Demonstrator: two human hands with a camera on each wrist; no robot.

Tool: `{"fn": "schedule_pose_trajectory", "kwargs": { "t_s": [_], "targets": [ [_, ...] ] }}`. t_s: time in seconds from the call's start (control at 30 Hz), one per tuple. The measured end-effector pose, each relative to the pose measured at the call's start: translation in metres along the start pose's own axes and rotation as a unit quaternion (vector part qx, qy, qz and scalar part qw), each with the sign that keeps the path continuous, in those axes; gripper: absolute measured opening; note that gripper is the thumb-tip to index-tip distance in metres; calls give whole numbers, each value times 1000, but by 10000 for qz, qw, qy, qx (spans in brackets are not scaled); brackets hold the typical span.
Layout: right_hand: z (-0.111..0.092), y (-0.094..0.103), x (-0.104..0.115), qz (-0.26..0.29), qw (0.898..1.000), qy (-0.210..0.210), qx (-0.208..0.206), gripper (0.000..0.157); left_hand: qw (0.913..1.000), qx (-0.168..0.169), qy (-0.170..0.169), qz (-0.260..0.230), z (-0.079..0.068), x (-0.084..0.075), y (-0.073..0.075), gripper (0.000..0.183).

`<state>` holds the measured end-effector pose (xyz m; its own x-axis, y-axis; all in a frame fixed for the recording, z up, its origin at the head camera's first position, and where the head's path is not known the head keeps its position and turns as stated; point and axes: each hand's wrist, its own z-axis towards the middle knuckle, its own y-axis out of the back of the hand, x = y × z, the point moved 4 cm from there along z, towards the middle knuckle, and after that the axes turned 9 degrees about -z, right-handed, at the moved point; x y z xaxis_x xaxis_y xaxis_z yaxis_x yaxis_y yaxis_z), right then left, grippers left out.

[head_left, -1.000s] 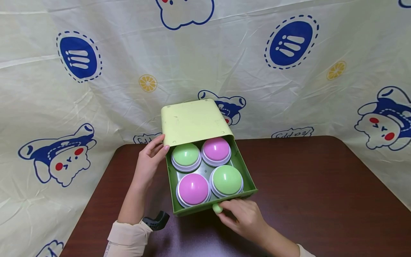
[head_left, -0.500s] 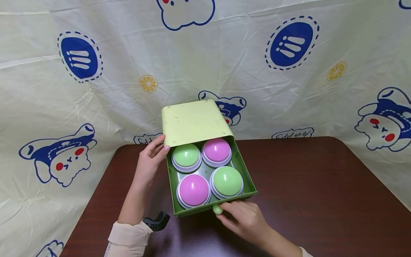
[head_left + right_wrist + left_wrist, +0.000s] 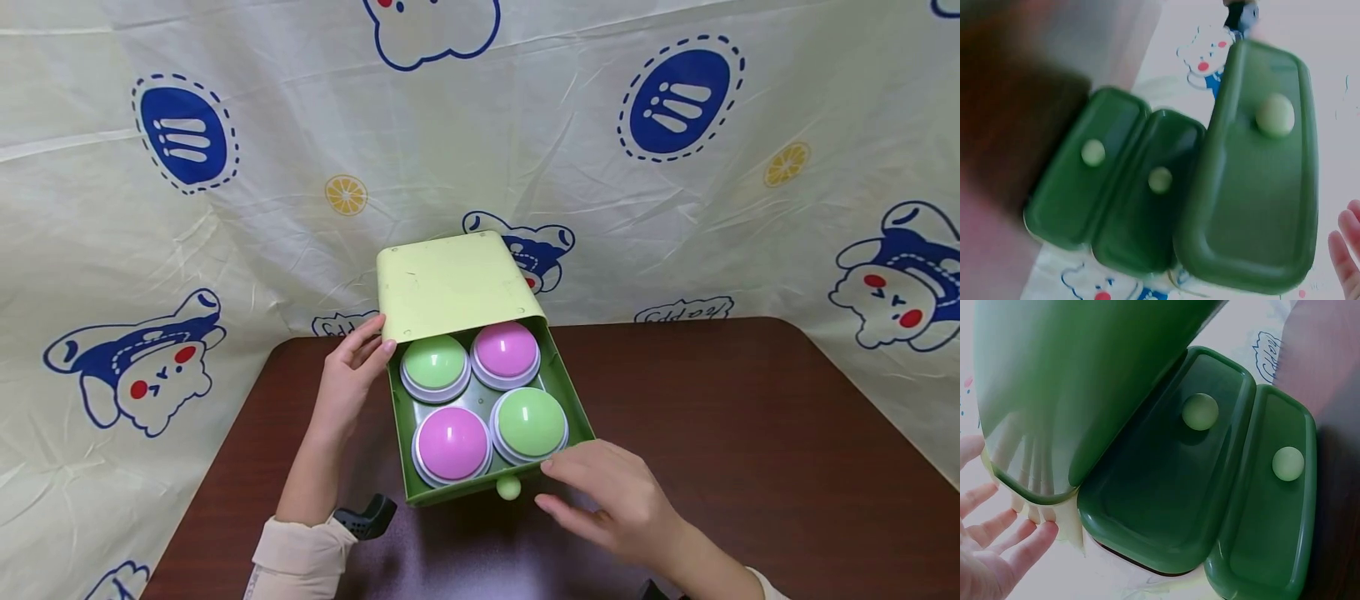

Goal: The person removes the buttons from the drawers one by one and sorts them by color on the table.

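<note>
A small drawer cabinet (image 3: 457, 287) with a pale yellow-green top stands on the table, its top green drawer (image 3: 450, 494) pulled out. Inside sit round domed pieces on pale lavender bases: two pink domes (image 3: 452, 443) and two green domes (image 3: 531, 422). My left hand (image 3: 347, 379) touches the cabinet's left front corner; its fingers look fairly straight and spread in the left wrist view. My right hand (image 3: 615, 496) hovers by the drawer's front right corner, thumb and fingers apart, holding nothing. The drawer's round green knob (image 3: 508, 487) is free. Contact between right fingertips and drawer is unclear.
Two lower drawer fronts (image 3: 1166, 487), each with a round knob (image 3: 1288, 464), are closed below the pulled-out one. The dark wooden table (image 3: 712, 417) extends to the right. A printed white cloth (image 3: 510, 125) hangs behind. A black wrist device (image 3: 367, 517) shows at my left cuff.
My right hand has let go of the knob and moved right, its fingers spreading. The left hand, drawer and domed pieces have stayed in place.
</note>
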<state>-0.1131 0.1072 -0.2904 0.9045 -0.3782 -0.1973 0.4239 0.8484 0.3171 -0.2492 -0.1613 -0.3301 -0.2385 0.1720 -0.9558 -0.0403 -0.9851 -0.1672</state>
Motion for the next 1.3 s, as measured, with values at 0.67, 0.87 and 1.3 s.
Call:
{"fn": "schedule_pose_trajectory", "kwargs": {
  "t_s": [0.67, 0.87, 1.3],
  "targets": [
    [-28, -12, -79, 374, 9245, -2293, 3023, 64, 10000, 12, 0, 57, 0, 0, 0, 46],
    [-32, -22, -84, 752, 8983, -2223, 3715, 63, 10000, 18, 25, 74, 0, 1, 0, 46],
    [-33, -29, -85, 694, 8879, -1576, 4265, 52, 10000, -9, 39, 87, 0, 2, 1, 46]
  ]
}}
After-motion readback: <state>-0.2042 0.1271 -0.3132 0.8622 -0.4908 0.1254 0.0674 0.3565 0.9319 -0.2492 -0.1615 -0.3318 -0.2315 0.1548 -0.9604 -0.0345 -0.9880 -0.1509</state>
